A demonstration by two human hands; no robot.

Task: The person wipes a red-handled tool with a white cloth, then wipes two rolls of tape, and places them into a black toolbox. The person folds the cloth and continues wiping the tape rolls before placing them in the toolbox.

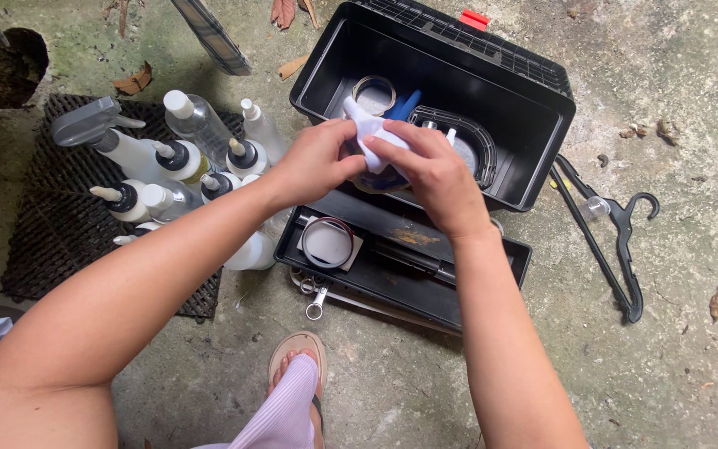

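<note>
Both hands (317, 162) (435, 170), grip clamped on crumpled white cloth (367, 129) above boxy black plastic toolbox (542, 108).

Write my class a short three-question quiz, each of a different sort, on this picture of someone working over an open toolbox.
1. True or false: the black plastic toolbox stands open.
2. What do both hands hold? A) white spray nozzle B) hammer C) brush
3. Which side of the toolbox is the black clothes hanger on?

Key: 1 true. 2 A: left hand and right hand grip the white spray nozzle. 3 The right side, on the concrete floor.
</note>
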